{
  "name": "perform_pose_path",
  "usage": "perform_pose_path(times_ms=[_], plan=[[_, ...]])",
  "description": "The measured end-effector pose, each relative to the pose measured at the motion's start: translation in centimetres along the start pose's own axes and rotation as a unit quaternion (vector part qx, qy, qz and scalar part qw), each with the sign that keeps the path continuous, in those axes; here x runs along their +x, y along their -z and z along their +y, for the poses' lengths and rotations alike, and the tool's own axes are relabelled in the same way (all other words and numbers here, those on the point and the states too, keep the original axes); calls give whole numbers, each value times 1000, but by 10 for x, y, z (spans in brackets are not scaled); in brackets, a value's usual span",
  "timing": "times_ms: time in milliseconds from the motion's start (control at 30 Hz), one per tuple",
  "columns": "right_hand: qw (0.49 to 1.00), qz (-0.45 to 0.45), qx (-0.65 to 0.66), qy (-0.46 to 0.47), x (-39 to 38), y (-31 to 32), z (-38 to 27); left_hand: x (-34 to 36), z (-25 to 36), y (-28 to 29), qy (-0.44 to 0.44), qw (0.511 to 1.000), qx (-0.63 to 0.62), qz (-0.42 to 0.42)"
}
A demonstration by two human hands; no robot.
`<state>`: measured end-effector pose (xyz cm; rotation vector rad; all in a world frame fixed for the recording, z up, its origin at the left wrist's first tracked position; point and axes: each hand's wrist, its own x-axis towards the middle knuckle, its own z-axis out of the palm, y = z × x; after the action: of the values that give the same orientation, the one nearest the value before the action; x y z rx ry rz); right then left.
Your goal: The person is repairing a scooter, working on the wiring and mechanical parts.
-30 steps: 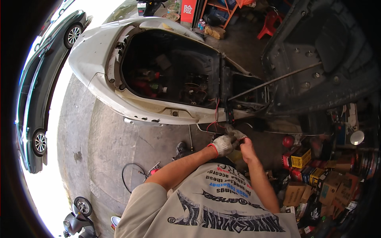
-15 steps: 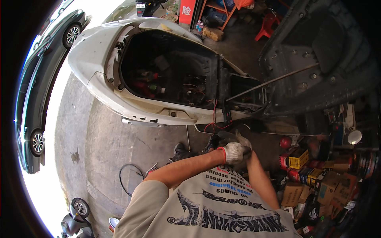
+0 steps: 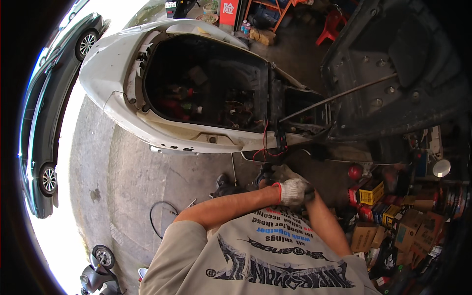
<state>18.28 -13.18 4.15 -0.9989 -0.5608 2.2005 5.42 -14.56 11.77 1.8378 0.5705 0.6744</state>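
Observation:
My left hand (image 3: 293, 191), in a white knit work glove with a red cuff edge, is closed at my right wrist. It seems to grip the cuff of the glove on that hand, though its fingertips are partly hidden. My right hand (image 3: 286, 173) wears a greyish, dark-palmed glove, blurred and partly behind the left hand. Its fingers look stretched out, away from my body, holding nothing that I can see. Both hands are in front of my chest, short of a white scooter (image 3: 110, 78) with its seat (image 3: 388, 73) raised and its storage bin (image 3: 216, 56) uncovered.
A rod (image 3: 339, 97) props the seat. Red and black wires (image 3: 266, 142) hang from the scooter's near side. Boxes (image 3: 410, 228) are piled at the right. On the floor lies a black cable loop (image 3: 153, 216). A dark car (image 3: 44, 123) and another scooter (image 3: 96, 275) stand left.
The left hand has shifted slightly at the right wrist. The right hand's glove has turned, its spread fingers now less distinct. The view has moved a little.

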Motion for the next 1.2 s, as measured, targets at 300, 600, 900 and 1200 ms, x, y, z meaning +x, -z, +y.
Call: perform_pose_path(times_ms=[300,600,900,1200], plan=[[962,226,13,152,22,40,-10,-1,12,16,96,994,8,-46],[923,-56,336,180,19,-83,-86,-20,-23,47,314,860,-399,38],[911,-1,381,157,25,-111,-90,-34,-10,64,262,874,-402,72],[937,301,6,177,53,-75,-56,-66,-21,61,146,975,-165,-9]])
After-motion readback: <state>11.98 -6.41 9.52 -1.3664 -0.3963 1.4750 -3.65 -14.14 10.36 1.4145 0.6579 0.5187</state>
